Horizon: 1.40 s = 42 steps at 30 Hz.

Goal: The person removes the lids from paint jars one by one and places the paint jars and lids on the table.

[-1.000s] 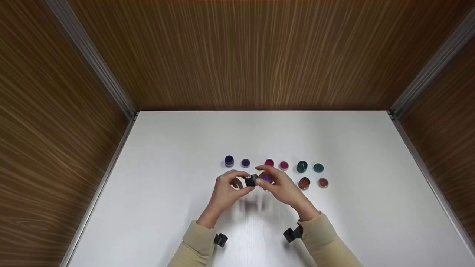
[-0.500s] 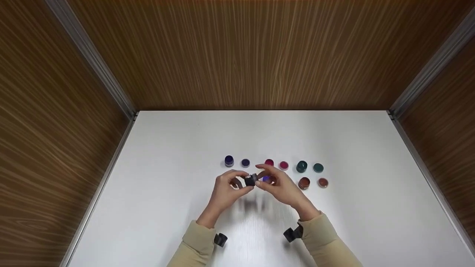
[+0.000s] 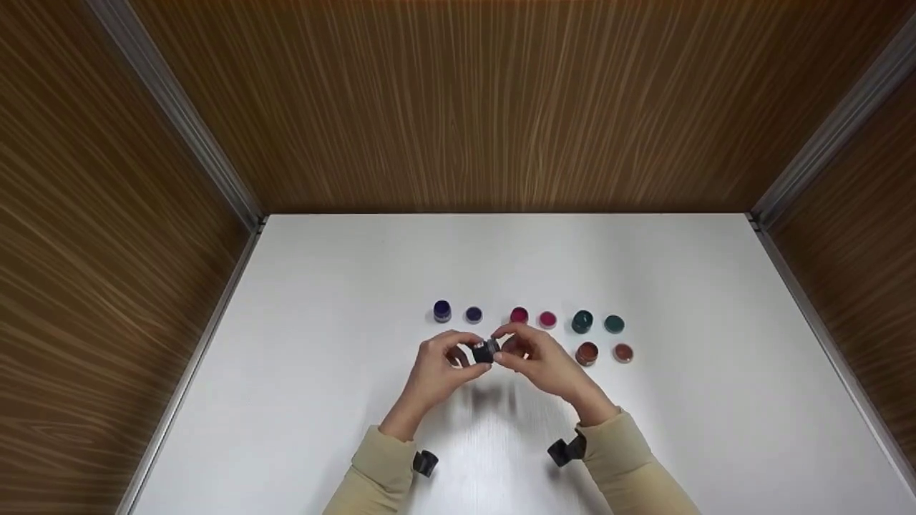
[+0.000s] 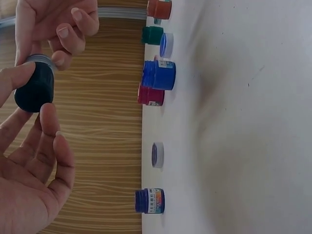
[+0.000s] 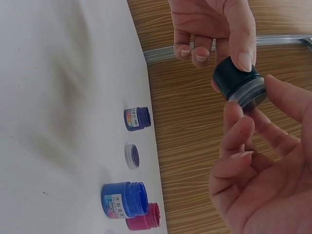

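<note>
Above the table, my left hand (image 3: 438,361) grips a small dark paint jar (image 4: 36,90) between thumb and fingers. Its jar body looks black, tilted on its side. My right hand (image 3: 540,361) pinches the clear rimmed lid (image 5: 248,92) on the jar's end with thumb and fingertips. The lid sits against the mouth; whether it is threaded on, I cannot tell. Below the hands, a blue paint jar (image 5: 124,200) stands uncapped in the wrist views, with its blue lid (image 4: 166,45) close by; the right hand hides both in the head view.
On the white table (image 3: 322,322) stand open jars: dark violet (image 3: 441,310), crimson (image 3: 519,315), green (image 3: 582,322) and brown (image 3: 587,352). Beside them lie a violet lid (image 3: 474,315), crimson lid (image 3: 547,320), green lid (image 3: 614,324) and brown lid (image 3: 623,352). Wood-grain panels enclose the table.
My right fingers have shifted round the lid, the index fingertip coming down nearer the jar. Both hands have lowered very slightly. The blue glimpse behind the right hand is now covered.
</note>
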{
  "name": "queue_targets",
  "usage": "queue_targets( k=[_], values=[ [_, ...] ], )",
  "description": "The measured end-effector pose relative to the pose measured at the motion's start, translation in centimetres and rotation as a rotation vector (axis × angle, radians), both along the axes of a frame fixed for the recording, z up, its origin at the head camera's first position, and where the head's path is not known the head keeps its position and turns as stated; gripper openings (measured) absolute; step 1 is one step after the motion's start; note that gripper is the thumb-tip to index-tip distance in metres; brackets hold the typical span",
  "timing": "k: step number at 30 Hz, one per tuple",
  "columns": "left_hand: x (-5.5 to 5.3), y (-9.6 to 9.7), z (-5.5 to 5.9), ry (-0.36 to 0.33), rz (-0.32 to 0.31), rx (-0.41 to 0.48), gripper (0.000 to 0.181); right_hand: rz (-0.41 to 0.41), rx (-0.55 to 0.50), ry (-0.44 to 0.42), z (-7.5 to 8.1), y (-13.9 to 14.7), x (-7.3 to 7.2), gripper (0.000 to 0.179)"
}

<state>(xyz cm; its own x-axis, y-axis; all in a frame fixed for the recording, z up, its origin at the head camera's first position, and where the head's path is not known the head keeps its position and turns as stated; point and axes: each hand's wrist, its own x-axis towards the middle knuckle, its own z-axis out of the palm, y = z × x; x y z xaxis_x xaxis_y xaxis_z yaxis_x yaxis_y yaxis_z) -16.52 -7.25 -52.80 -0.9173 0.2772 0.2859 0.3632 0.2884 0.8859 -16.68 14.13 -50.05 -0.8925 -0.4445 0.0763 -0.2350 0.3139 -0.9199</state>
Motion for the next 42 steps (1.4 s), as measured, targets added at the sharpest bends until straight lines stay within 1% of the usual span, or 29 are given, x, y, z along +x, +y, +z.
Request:
queue_targets(
  k=[3,6,8,10,14,18,24,31,37,42],
  values=[
    [0.0,0.0,0.0,-0.011,-0.012,-0.013,0.029,0.024,-0.007,0.003,1.3,-0.1,0.6,0.032],
    [-0.1,0.0,-0.1,-0.002,-0.02,-0.021,0.029,0.032,0.004,0.013,2.2,-0.3,1.0,0.037],
    [-0.1,0.1,-0.2,0.01,-0.023,-0.025,0.028,0.009,0.026,0.014,1.7,-0.4,0.8,0.04],
    [-0.1,0.1,-0.2,0.022,-0.027,-0.03,0.028,-0.022,0.052,0.019,0.9,-0.5,0.5,0.04],
    [-0.1,0.1,-0.2,0.03,-0.038,-0.035,0.029,-0.051,0.08,0.004,-0.8,-0.4,-0.1,0.027],
    [-0.1,0.0,-0.3,0.027,-0.047,-0.048,0.029,-0.032,0.079,-0.001,-1.1,0.0,-0.3,0.022],
    [-0.1,-0.2,-0.4,0.022,-0.044,-0.055,0.029,0.002,0.06,0.009,-1.1,0.5,-0.4,0.027],
    [-0.2,-0.3,-0.4,0.021,-0.042,-0.053,0.028,0.023,0.034,-0.013,2.7,-0.1,1.1,0.031],
    [-0.2,-0.3,-0.5,0.019,-0.041,-0.051,0.028,0.022,0.009,-0.025,2.6,0.0,1.1,0.032],
    [-0.2,-0.5,-0.5,-0.005,-0.031,-0.054,0.028,0.019,-0.005,-0.027,2.5,-0.1,1.1,0.031]
  ],
)
